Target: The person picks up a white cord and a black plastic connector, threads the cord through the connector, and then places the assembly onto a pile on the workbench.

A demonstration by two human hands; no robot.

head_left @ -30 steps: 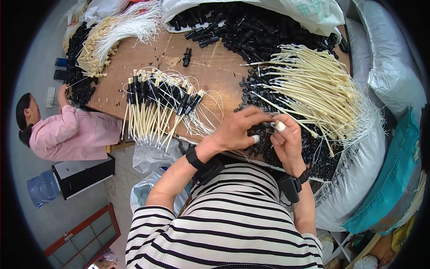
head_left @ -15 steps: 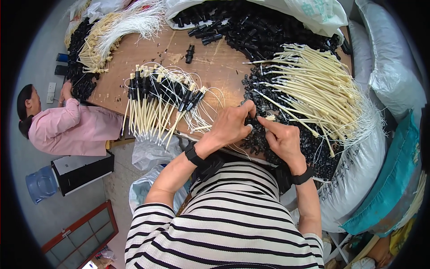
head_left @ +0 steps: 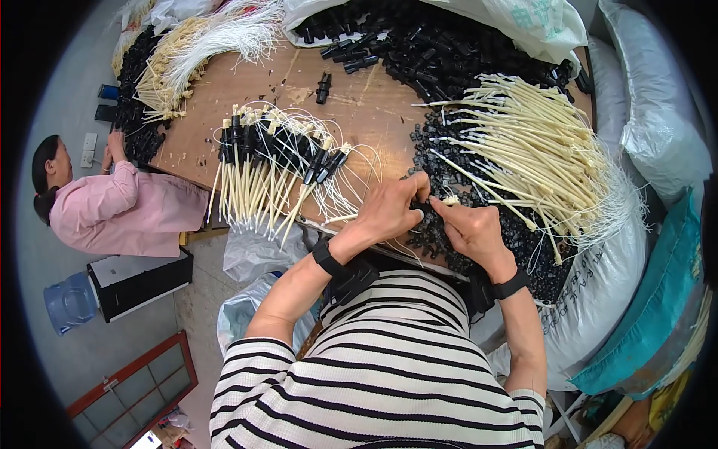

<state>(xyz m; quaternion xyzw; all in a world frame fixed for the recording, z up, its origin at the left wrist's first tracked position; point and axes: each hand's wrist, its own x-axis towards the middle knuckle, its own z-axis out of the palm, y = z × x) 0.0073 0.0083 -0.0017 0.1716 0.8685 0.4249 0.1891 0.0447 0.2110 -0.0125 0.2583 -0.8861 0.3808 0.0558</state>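
My left hand [head_left: 389,212] and my right hand [head_left: 479,233] meet over a heap of small black plastic parts [head_left: 441,161] at the table's front edge. Both are closed, index fingers and thumbs drawn together. Whatever they pinch is mostly hidden by the fingers. A small cream plug [head_left: 450,200] shows just above my right index finger; I cannot tell whether it is held. Left of my left hand lies a row of cream tubes with black sleeves [head_left: 258,168] and thin white wires. A large bundle of cream tubes [head_left: 531,150] lies right of the hands, across the black parts.
Black cylindrical sleeves [head_left: 441,45] spill from a white sack [head_left: 542,26] at the back. One black sleeve [head_left: 323,87] lies alone on the wooden table [head_left: 359,112]. More white wires [head_left: 224,45] are at far left, near a person in pink [head_left: 123,206]. Stuffed sacks [head_left: 658,97] stand right.
The whole view has shifted slightly. My hands stay together in nearly the same pose, the fingertips still pinched over the black parts.
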